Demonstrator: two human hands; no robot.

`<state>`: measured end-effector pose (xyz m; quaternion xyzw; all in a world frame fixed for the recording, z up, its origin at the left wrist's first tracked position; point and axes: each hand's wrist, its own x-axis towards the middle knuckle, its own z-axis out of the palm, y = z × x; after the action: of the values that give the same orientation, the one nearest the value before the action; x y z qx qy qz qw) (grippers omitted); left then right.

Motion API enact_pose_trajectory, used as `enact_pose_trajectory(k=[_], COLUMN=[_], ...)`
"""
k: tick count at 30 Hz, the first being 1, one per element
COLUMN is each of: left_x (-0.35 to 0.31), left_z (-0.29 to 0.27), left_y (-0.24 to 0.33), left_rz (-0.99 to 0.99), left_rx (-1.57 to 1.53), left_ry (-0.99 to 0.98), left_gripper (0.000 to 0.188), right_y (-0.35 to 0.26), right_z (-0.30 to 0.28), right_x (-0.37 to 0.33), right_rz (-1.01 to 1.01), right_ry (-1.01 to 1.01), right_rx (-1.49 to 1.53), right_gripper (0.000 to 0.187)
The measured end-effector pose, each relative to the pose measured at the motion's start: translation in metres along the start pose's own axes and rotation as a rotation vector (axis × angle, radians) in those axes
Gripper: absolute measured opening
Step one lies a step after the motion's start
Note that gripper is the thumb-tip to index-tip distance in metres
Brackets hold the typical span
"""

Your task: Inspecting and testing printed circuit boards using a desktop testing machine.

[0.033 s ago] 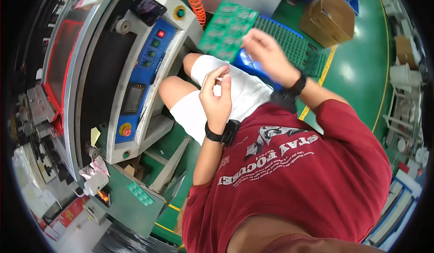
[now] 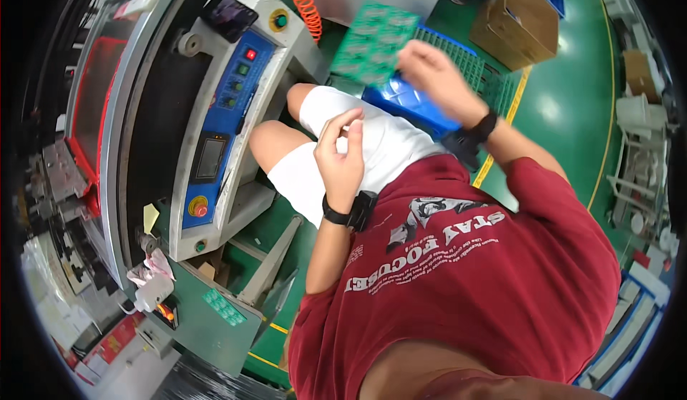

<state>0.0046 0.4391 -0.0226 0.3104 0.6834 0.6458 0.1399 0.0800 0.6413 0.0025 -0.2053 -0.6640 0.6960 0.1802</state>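
Observation:
My right hand grips the edge of a green circuit board panel, which hangs tilted in front of my knees. The hand is somewhat smeared by motion. Partly below the panel and my right forearm is a blue plastic bin, beside a green slotted rack. My left hand hovers over my white shorts with its fingers loosely bent and the thumb apart; nothing shows in it. Each wrist wears a black strap.
On the left stands a machine with a blue control panel and a phone on top. An orange coiled hose hangs behind it. A cardboard box sits far right. Another small green board lies on the grey table.
My right hand has moved a little to the right and carried the circuit board panel with it, showing more of the blue bin. My left hand has hardly moved.

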Motion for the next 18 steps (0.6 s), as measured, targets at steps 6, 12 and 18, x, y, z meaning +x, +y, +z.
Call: enact_pose_trajectory(k=[6, 12, 18], left_x=[-0.043, -0.035, -0.03], left_z=[-0.025, -0.018, -0.017], left_y=[-0.02, -0.01, 0.008], left_rz=[-0.235, -0.204, -0.177], left_rx=[-0.064, 0.015, 0.146], left_ry=[-0.026, -0.04, -0.165], left_gripper=[0.018, 0.018, 0.019], right_y=[-0.017, 0.071, 0.139], right_z=[-0.164, -0.26, -0.258], right_x=[-0.062, -0.076, -0.047], right_rz=[0.301, 0.41, 0.498], right_ry=[0.302, 0.24, 0.149], right_rx=[-0.397, -0.723, -0.713], right_gripper=[0.019, 0.023, 0.024])
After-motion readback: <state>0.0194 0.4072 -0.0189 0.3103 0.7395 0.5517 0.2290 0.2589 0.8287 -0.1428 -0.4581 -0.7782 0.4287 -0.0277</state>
